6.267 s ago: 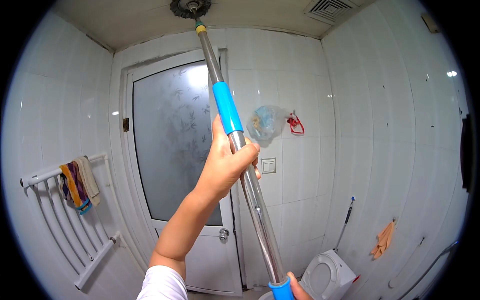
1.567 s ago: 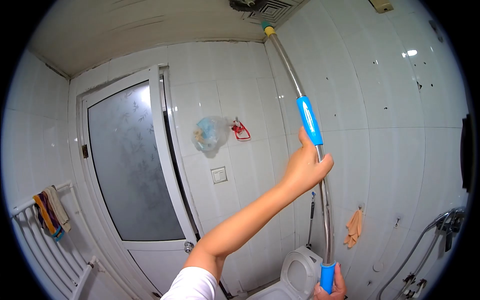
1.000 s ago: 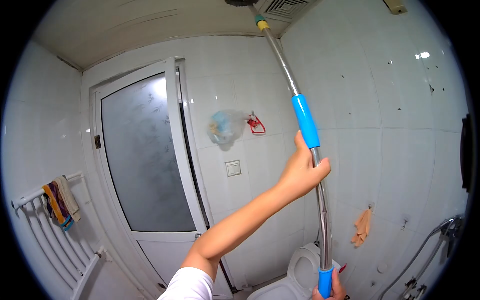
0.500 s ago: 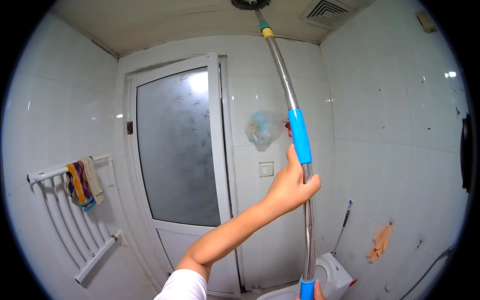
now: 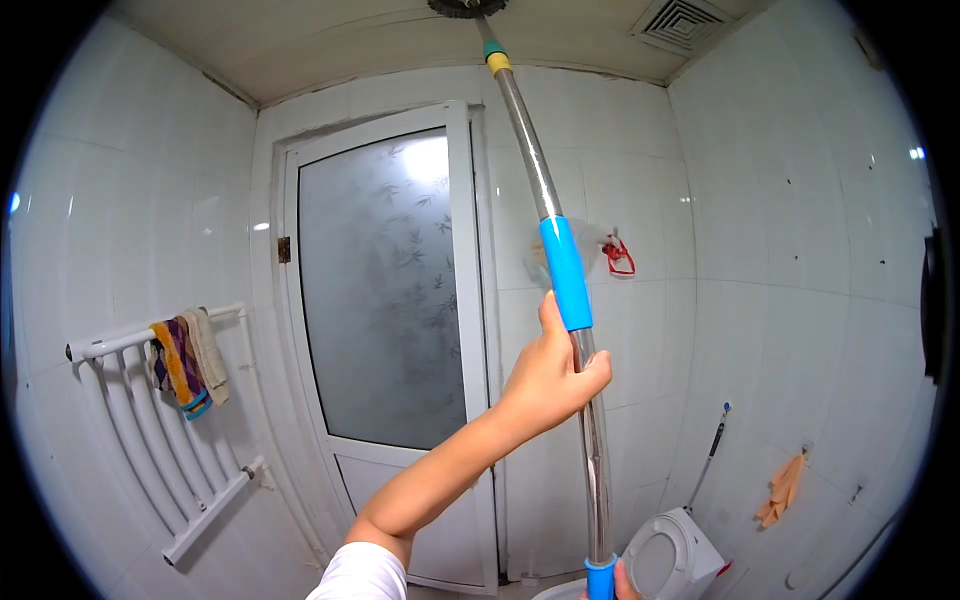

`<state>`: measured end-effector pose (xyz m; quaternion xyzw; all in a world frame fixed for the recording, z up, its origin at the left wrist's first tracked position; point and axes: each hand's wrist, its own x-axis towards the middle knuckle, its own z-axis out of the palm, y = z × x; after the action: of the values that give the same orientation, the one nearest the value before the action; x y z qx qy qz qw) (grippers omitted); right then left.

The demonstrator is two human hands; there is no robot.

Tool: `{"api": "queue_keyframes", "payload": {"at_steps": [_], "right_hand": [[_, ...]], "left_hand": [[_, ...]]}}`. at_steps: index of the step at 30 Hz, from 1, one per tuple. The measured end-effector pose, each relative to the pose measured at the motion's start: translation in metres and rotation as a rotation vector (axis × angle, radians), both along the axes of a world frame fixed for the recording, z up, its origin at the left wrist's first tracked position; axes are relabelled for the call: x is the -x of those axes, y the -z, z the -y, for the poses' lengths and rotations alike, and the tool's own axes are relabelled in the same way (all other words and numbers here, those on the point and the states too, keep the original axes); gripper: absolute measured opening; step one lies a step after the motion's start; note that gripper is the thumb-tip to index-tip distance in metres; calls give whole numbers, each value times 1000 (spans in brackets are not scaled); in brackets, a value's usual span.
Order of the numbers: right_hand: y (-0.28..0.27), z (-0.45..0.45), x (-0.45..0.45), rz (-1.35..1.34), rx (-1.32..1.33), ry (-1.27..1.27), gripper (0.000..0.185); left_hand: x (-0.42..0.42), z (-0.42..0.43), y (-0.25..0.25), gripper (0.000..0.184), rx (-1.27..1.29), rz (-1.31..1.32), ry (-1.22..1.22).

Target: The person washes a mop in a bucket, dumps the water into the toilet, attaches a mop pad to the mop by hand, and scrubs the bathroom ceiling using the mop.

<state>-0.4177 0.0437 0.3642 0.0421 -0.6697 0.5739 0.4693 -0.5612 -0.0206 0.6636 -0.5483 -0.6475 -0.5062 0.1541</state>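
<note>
A long metal pole [image 5: 527,140] with blue grips runs from the bottom of the view up to the ceiling. Its dark round brush head [image 5: 468,8] is at the ceiling, partly cut off by the top edge. My left hand [image 5: 553,372] is wrapped round the bare metal just below the upper blue grip [image 5: 566,272]. Low in the view, my right hand [image 5: 624,582] is closed on the lower blue grip [image 5: 600,580]; only some fingers show.
A white door [image 5: 385,290] with frosted glass stands ahead. Cloths [image 5: 180,365] hang on a white rack [image 5: 135,430] at left. At lower right are a toilet [image 5: 665,555], a long-handled brush [image 5: 712,450] and an orange cloth [image 5: 782,490]. A ceiling vent [image 5: 682,24] is upper right.
The view has swung left since about a second ago. The pole's head has shifted left along the ceiling, away from the vent. Both hands keep their hold, and my left hand sits lower in view.
</note>
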Motion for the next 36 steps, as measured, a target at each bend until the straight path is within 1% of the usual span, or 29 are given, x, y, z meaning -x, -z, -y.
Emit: {"api": "queue_keyframes", "payload": {"at_steps": [1,3,5,9,11,13,15,17,19,20,22,24,26,28,29,31,34,35,36], "right_hand": [[-1,1,3,-17,-33,-14,64],[-2,4,5,18,-8,-53,65],[-6,9,7,51,20,-90,65],[-14,17,17,17,53,-118,65],[-18,18,22,-1,58,-127,65],[-25,17,24,22,-29,-113,64],[-24,17,32,63,-14,-122,64],[-31,18,38,100,-5,-131,64],[-43,18,43,22,-147,-113,62],[-43,19,46,22,-151,-118,62],[-43,18,54,20,-78,-169,60],[-47,18,59,-15,-121,-156,60],[-46,18,65,-49,-162,-142,60],[-40,18,71,4,-23,-168,61],[-41,19,74,6,-28,-175,61],[-46,20,79,-38,-126,-126,61],[-53,21,89,9,-160,-136,61],[-55,23,93,11,-163,-144,61],[-56,25,97,61,-79,-194,61]], "left_hand": [[1,4,-1,67,12,24,-20],[8,8,0,64,-34,-5,-32],[19,12,1,77,-41,-71,-35],[28,23,0,76,-49,-48,-57],[37,27,1,74,-105,-15,-39],[46,31,0,71,-133,-27,-29],[53,36,-2,61,-132,32,-35],[62,40,-4,62,-160,37,-21],[71,44,-7,63,-192,17,-36],[70,46,-9,62,-203,5,-76],[69,50,-11,63,-193,44,-91],[72,51,-12,64,-181,90,-116],[79,52,-10,65,-194,71,-125],[86,52,-8,65,-206,48,-109],[88,53,-8,65,-211,49,-115],[92,58,-8,65,-227,69,-97],[110,63,-5,66,-264,62,-52],[116,65,-4,66,-267,64,-60],[122,67,-2,71,-280,37,-70]]}}
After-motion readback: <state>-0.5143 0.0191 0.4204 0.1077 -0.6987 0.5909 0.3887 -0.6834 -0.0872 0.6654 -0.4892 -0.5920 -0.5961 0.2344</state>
